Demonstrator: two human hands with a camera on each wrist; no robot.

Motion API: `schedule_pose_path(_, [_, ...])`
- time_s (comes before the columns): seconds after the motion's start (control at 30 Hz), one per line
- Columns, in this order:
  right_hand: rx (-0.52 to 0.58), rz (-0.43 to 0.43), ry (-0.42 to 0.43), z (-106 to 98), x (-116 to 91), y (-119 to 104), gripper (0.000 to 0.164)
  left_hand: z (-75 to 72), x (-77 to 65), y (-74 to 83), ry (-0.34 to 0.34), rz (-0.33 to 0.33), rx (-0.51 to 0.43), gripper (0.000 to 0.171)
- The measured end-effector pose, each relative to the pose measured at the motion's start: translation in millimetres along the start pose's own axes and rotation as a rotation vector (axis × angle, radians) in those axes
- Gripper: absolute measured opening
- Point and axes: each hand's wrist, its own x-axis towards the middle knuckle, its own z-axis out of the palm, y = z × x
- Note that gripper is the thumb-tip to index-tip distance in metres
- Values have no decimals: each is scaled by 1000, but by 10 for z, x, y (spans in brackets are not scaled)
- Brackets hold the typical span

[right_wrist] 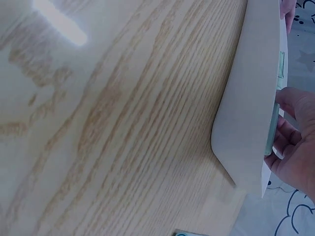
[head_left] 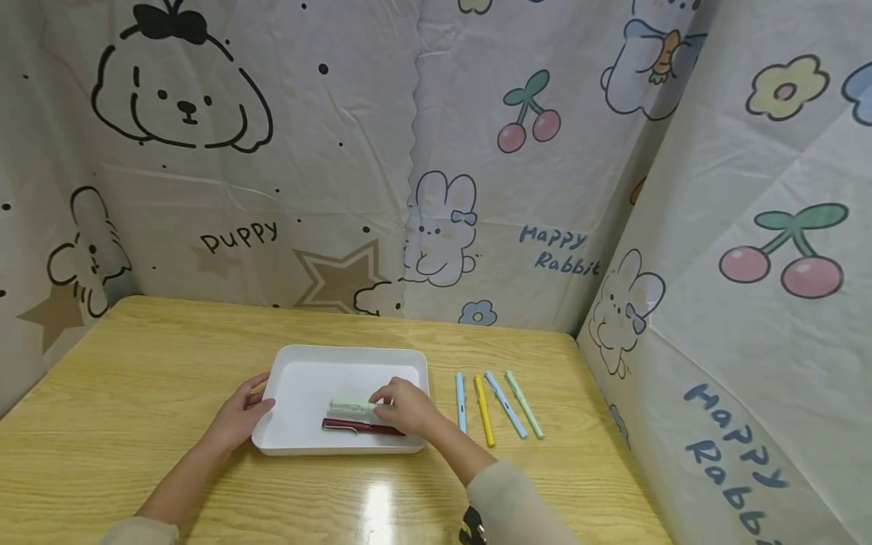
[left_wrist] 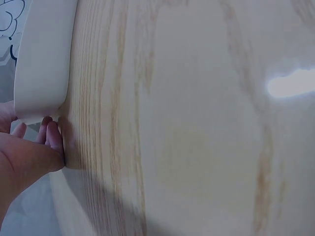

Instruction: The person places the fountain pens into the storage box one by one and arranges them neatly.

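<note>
A white tray [head_left: 300, 378] lies on the wooden table. My left hand [head_left: 238, 412] grips its left end, thumb at the rim and the other fingers against the outer wall. Over the right part of the tray, my right hand [head_left: 407, 409] pinches a light green pen [head_left: 347, 406], whose clip end points left. Closer to the front wall, a dark red pen [head_left: 361, 428] with a silver clip lies in the tray, its right end near my right hand. The right wrist view shows the green pen [right_wrist: 272, 130] between thumb and fingers, just above the tray rim.
To the right of the tray, a blue pen [head_left: 461, 401], a yellow pen [head_left: 484, 412], a second blue pen [head_left: 506, 405] and another light green pen [head_left: 524, 405] lie side by side on the table [head_left: 204, 325]. A printed cloth [head_left: 306, 182] hangs behind and at both sides.
</note>
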Motion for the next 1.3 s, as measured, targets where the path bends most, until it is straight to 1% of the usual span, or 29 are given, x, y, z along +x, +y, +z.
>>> schedule_pose_path(0.17, [-19, 5, -14, 28, -4, -10, 20, -4, 4, -11, 3, 0, 7, 60])
schedule_pose_path(0.43, [-33, 5, -13, 66, 17, 8, 20, 0, -8, -4, 4, 1, 7, 60])
schedule_pose_path(0.8, [-25, 26, -29, 111, 18, -1, 19, 12, -24, -29, -3, -2, -1, 60])
schedule_pose_path(1.07, [-8, 54, -44, 142, 11, 29, 20, 22, -17, -41, 10, 5, 6, 60])
schedule_pose_path(1.3, [3, 60, -46, 160, 28, 61, 20, 25, -4, -45, 5, 3, 0, 60])
